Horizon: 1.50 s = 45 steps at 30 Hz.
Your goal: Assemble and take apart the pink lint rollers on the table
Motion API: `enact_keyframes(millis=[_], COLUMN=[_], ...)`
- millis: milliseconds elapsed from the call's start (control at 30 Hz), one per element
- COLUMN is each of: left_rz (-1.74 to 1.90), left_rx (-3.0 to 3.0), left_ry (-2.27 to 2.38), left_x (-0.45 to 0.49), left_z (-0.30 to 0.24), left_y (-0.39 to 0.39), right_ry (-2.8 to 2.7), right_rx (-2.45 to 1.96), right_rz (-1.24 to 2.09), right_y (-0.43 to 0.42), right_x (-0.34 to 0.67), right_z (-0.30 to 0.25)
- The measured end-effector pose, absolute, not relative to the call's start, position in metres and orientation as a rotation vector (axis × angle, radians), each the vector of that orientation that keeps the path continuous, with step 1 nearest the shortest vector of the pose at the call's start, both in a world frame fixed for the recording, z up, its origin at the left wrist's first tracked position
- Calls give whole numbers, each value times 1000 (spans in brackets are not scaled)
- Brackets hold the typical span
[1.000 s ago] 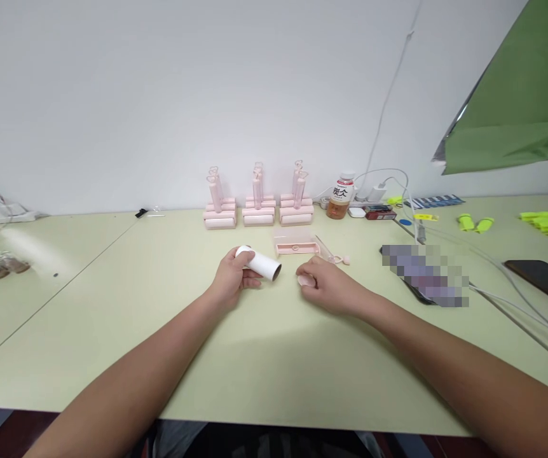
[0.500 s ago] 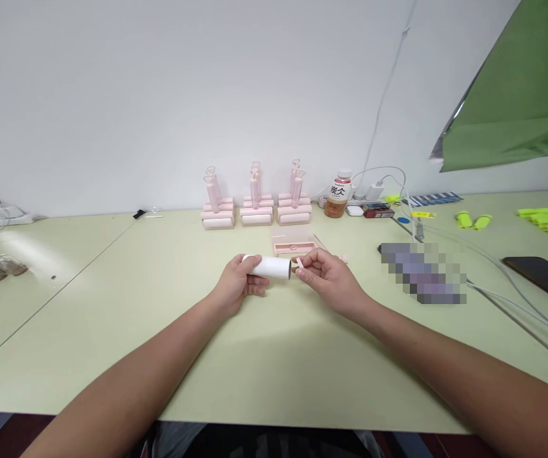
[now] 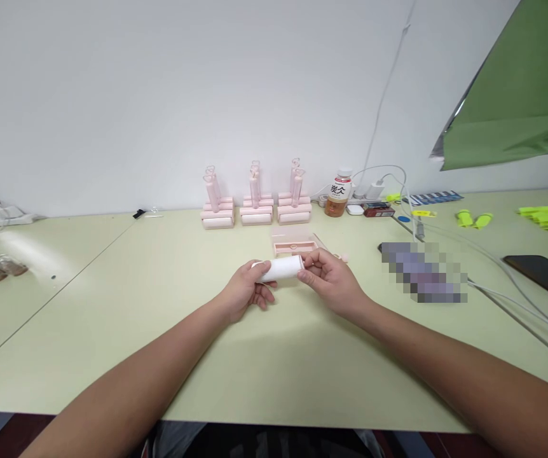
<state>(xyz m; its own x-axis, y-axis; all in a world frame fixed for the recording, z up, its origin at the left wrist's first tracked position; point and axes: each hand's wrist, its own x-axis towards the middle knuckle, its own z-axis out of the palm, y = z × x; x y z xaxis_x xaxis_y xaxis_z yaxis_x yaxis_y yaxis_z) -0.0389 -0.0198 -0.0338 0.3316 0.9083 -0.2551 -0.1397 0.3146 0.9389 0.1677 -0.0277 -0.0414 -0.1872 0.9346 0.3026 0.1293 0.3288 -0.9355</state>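
Roll (image 3: pixel 282 268) before tray (image 3: pixel 283 249), rollers (image 3: pixel 257 217) behind, bottle (image 3: pixel 338 193) to their right

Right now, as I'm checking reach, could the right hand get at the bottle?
Probably yes: nothing tall stands between the right hand and the bottle, though the fingers are busy at one end of the white roll.

A plain white roll (image 3: pixel 283 269) is held sideways, slightly slanted, a pale pink cap (image 3: pixel 301 262) at its right end.

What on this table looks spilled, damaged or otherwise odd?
Nothing looks spilled, and the visible part of the white roll looks undamaged. One oddity: what seems a phone, on the right, is pixelated, so its surface is hidden.
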Motion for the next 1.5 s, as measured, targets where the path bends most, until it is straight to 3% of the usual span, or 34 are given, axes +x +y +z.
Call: enact_keyframes(millis=[233, 500, 567, 733, 867, 1500], left_rz=[543, 526, 523, 721, 805, 1041], left_rx=[1265, 1429, 1418, 1292, 1212, 1206], left_ry=[795, 813, 804, 920, 1001, 1175], left_x=[-41, -40, -40, -42, -44, -59], left_z=[-32, -25, -24, -26, -27, -21], left_y=[-29, -44, -41, -30, -24, -1], right_ry=[-1606, -1917, -2008, -2129, -2177, -2388], right_rx=[-935, -946, -1004, -1411, -1701, -1588], right_rz=[956, 1155, 963, 59, -189, -31], right_y=[-29, -43, -38, 1, 25, 4], right_x=[165, 158, 164, 196, 213, 196], right_z=[-43, -45, -40, -33, -39, -27])
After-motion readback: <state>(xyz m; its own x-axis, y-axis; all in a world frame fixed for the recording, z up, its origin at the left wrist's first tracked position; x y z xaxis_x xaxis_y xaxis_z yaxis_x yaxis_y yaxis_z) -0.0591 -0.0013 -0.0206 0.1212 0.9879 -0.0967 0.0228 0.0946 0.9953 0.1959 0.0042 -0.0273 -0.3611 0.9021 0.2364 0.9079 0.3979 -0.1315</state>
